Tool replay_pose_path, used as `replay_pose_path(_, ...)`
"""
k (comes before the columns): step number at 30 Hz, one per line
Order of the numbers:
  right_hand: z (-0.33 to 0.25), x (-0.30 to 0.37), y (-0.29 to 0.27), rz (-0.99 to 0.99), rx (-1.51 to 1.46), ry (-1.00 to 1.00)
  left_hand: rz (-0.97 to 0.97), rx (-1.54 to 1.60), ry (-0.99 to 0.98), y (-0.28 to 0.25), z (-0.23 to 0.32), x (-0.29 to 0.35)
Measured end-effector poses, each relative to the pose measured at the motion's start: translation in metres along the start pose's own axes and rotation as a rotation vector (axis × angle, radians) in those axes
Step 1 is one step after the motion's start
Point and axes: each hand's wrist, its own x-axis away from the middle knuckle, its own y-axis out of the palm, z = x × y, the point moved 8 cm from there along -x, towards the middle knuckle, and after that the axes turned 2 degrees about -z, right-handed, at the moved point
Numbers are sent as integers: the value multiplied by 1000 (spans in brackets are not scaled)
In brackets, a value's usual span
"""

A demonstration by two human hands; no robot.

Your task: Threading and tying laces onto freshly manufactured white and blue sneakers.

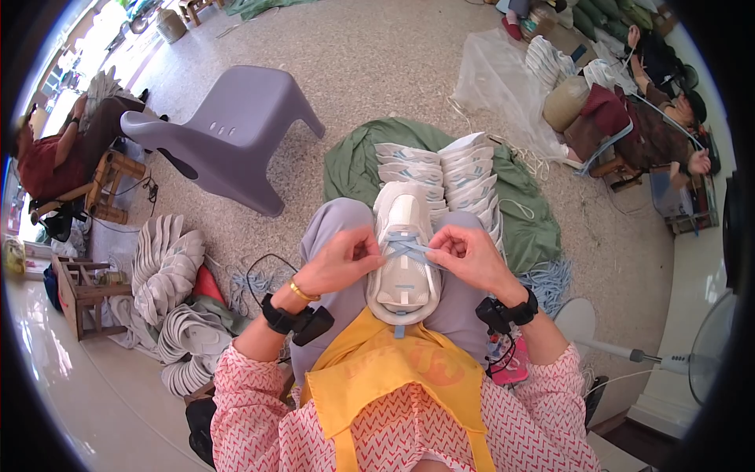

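Note:
A white and beige sneaker upper (404, 208) lies between my knees, toe pointing away from me. Blue shoelace (406, 246) crosses over its lower eyelets. My left hand (351, 256) is at the upper's left side, fingers pinched on one part of the lace. On the other side, my right hand (462, 250) pinches the lace between thumb and index finger, its end drawn out to the right. The heel rests near my yellow apron (377, 358), with a blue pull tab hanging over it.
Stacked white shoe uppers (469, 169) lie ahead on a green cloth (354, 161). More uppers (167, 263) pile up at left. A purple plastic chair (236, 110) stands front left. Blue laces (548, 285) and a fan (712, 354) are at right. Other people sit on both sides.

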Motion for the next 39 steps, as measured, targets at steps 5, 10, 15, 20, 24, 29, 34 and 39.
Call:
replay_pose_path(5,1,-3,3,5,-174,-90,-83,90,-111,-18,3,34)
replay_pose_path(10,3,0,4,40,-201,-113,4,223,-203,-59,1,91)
replay_pose_path(15,-10,13,2,43,38,-93,76,238,-251,-52,-12,102)
replay_pose_path(20,-25,21,-1,163,131,-144,119,208,-141,-49,-7,95)
replay_pose_path(24,-42,4,2,194,239,-261,130,40,-115,-49,-7,87)
replay_pose_path(29,-57,-12,20,165,556,-565,146,-33,-74,-43,2,78)
replay_pose_path(34,-63,-18,30,161,781,-599,248,61,-50,-50,0,77)
replay_pose_path(39,-65,-8,27,152,754,-562,272,224,-58,-56,9,82)
